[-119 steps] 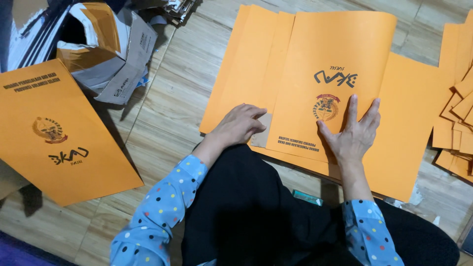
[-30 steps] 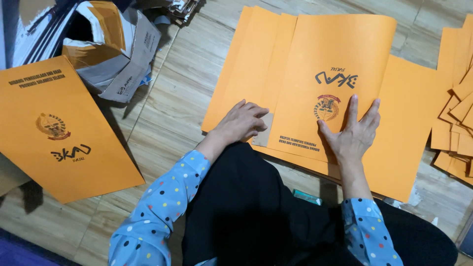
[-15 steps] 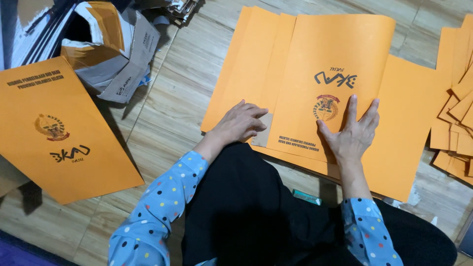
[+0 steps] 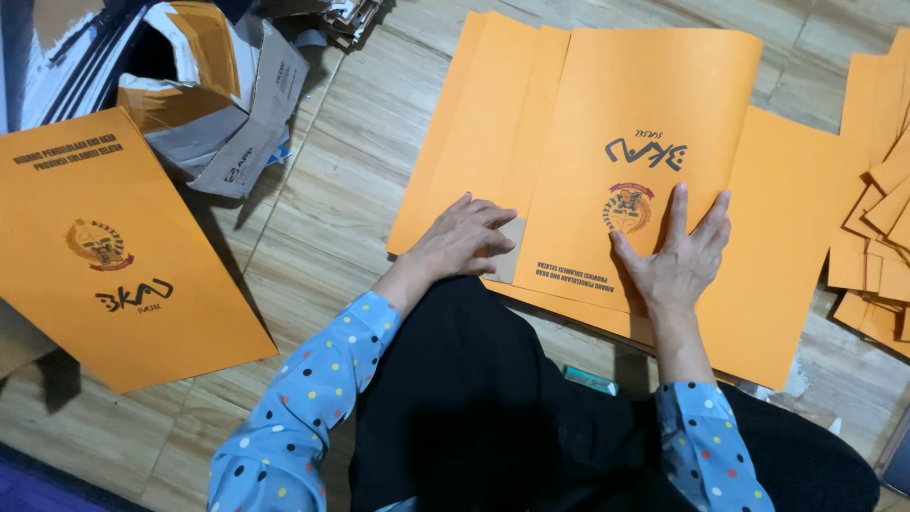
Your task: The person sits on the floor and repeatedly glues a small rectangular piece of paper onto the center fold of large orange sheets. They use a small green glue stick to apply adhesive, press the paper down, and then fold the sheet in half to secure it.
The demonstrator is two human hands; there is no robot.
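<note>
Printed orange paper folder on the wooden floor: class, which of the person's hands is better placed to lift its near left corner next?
Left. The left hand rests right beside that corner of the printed orange paper folder; the right hand lies flat, farther right, on the emblem.

Supporting surface is a wooden plank floor [image 4: 322, 190], pale grey-brown. Lying directly on it: a spread of flat orange folder sheets [image 4: 474, 123] at centre, overlapping one another; a separate orange printed folder [image 4: 104, 246] at left, flat, well apart from the spread; a torn cardboard box [image 4: 227, 95] at upper left, just beyond that folder; a loose pile of smaller orange pieces [image 4: 877, 237] at the right edge, near the spread. A small teal item [image 4: 590, 379] lies by the seated person's legs; kind unclear.
</note>
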